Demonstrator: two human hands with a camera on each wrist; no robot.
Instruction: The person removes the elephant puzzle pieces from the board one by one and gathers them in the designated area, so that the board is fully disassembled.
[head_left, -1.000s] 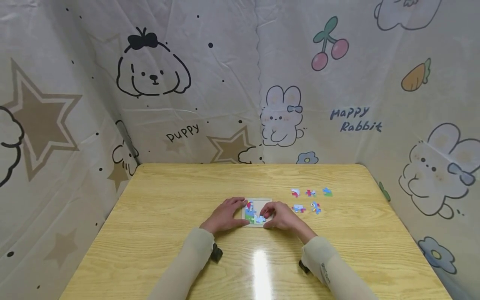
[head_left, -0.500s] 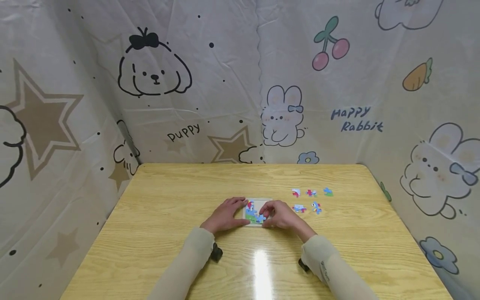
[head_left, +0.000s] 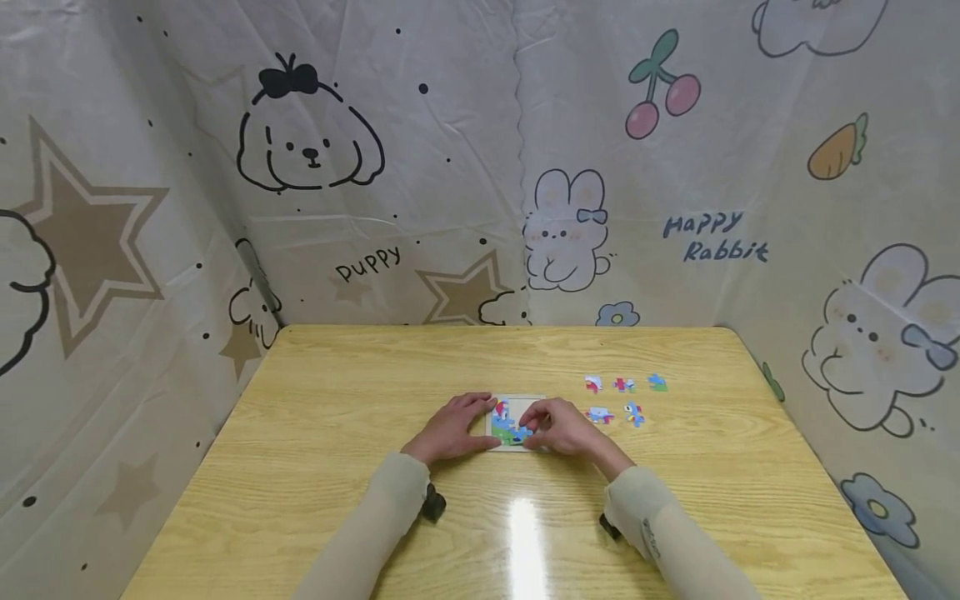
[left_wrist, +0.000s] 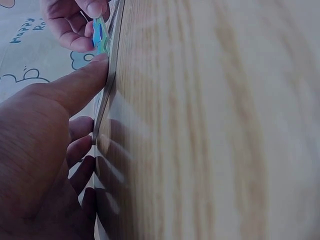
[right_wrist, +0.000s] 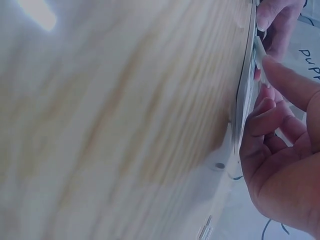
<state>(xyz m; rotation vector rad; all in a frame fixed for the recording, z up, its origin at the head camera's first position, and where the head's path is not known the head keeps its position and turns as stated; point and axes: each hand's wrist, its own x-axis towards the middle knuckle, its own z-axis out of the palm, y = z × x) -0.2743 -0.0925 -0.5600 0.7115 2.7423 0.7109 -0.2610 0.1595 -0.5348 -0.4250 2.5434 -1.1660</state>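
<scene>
In the head view a small wooden puzzle tray [head_left: 527, 398] lies mid-table. Blue, green and red jigsaw pieces [head_left: 500, 423] fill its left side, and its upper right shows bare backing. My left hand [head_left: 452, 429] rests at the tray's left side, thumb extended over the near edge and fingers spread along the far left. My right hand [head_left: 561, 428] pinches a blue-green jigsaw piece [left_wrist: 100, 36] between thumb and fingers over the lower right. That piece stands tilted in the left wrist view. Whether it touches the tray bottom is hidden by the fingers.
Several loose jigsaw pieces lie right of the tray in two rows, among them a blue-green piece [head_left: 657, 382] and a blue-red piece [head_left: 633, 414]. The wooden table [head_left: 337, 375] ends at a printed cloth wall [head_left: 450, 183] behind and on both sides.
The piece in my right hand looked pale a second ago and now shows blue and green. My right fingers have shifted slightly left; my left hand keeps its place.
</scene>
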